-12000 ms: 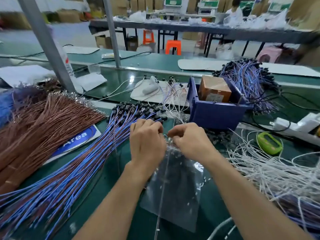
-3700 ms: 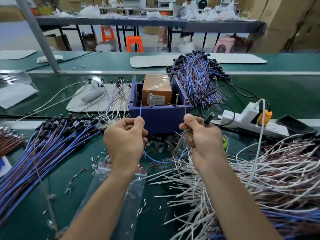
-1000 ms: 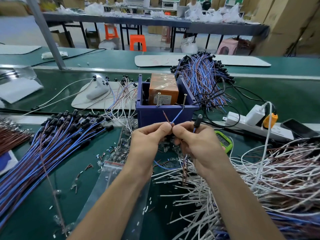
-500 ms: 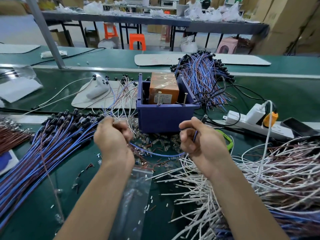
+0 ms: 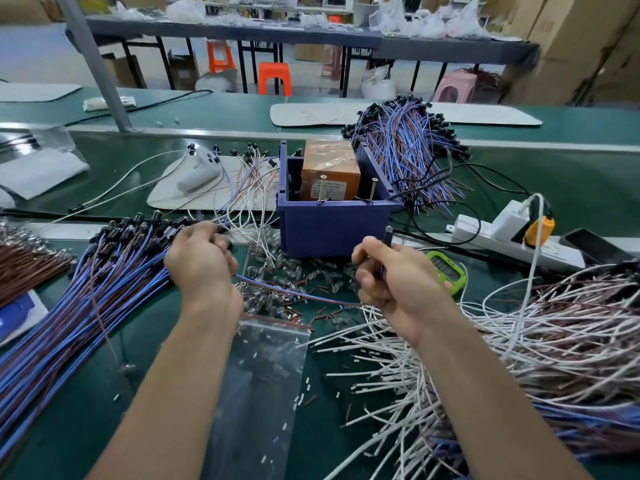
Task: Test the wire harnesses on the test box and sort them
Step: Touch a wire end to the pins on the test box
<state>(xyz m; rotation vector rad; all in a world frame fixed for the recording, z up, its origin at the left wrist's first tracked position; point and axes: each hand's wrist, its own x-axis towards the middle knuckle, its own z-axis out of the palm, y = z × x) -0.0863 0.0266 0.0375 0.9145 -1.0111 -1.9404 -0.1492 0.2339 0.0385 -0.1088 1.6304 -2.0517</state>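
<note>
No text legible. Label (image 5: 329, 191) on orange box (image 5: 329, 161): print too small to read. Blue card (image 5: 17, 317), far left: white lettering cut off. Green device (image 5: 446, 273) display: blurred.

Two hands (image 5: 202, 258) (image 5: 391, 282), one blue test box (image 5: 332, 226), two screws (image 5: 322, 188) (image 5: 373, 190), one power strip (image 5: 512, 239), one green meter (image 5: 446, 271), one zip bag (image 5: 266, 375)

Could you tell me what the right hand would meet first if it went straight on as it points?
Probably the front wall of the dark blue plastic box beyond the right hand; depth is unclear.
</note>
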